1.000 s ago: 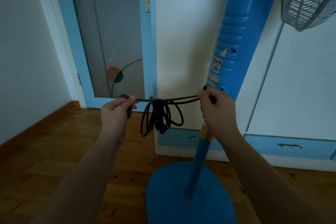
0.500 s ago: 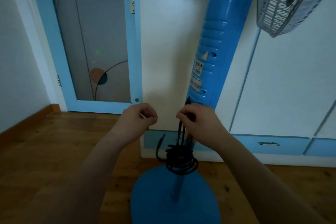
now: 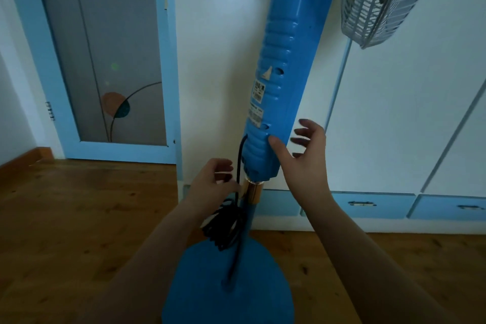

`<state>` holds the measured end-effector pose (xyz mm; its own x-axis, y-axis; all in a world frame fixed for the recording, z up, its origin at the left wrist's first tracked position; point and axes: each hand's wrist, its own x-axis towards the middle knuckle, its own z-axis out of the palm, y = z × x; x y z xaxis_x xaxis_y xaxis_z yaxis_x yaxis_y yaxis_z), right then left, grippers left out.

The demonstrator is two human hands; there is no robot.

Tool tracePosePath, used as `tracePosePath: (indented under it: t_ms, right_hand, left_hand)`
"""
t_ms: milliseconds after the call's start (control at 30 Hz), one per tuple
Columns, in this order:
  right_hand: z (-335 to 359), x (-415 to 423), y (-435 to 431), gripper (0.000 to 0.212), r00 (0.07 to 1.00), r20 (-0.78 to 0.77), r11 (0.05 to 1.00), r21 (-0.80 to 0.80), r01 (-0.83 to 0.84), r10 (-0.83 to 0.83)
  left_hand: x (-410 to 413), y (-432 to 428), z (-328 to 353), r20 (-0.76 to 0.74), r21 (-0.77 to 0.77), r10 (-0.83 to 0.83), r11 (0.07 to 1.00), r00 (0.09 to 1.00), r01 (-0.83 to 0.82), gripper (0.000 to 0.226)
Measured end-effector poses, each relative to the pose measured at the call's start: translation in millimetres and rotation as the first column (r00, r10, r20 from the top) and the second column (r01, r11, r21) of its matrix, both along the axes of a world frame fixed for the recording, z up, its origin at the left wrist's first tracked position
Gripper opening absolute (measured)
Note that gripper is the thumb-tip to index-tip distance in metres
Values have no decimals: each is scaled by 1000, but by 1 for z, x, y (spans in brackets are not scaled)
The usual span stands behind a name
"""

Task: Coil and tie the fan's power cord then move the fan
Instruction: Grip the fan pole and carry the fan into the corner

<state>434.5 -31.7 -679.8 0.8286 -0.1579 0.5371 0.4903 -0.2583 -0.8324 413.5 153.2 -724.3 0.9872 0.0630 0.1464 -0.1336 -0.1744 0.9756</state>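
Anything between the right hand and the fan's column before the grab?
Nothing visible. The right hand is open beside the lower end of the blue column; the coiled cord hangs on the other side, by the left hand.

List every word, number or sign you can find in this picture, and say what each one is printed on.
White triangular sticker on the tall blue plastic fan column: a sign, its symbol too blurred to make out.
White rectangular label just below it: print too small to read.
Pale label strip lower on the column: blurred, unreadable.
Nothing else in view bears any text.
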Motion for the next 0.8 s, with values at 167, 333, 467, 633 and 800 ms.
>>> tracePosePath:
  t_ms: [167, 333, 467, 633, 800]
  right_hand:
    - [-17, 26, 17, 106, 967, -25, 964, 87, -252, 255]
    - [-5, 53, 27, 99, 989, 15, 982, 111, -150, 150]
    - [21, 68, 22, 101, 978, -1, 972, 115, -206, 208]
    - [38, 69, 26, 90, 973, -65, 969, 129, -212, 222]
    - [67, 59, 22, 86, 972, -82, 969, 131, -208, 219]
  left_hand:
    - [20, -30, -44, -1, 100, -77, 992, 997, 77, 71]
    - [55, -50, -45, 58, 204, 72, 975, 996, -83, 58]
    - [74, -50, -29, -17, 92, 94, 992, 995, -92, 37]
    - [73, -53, -13, -101, 121, 148, 983, 984, -135, 31]
    - [57, -56, 23, -136, 189, 104, 979, 985, -78, 33]
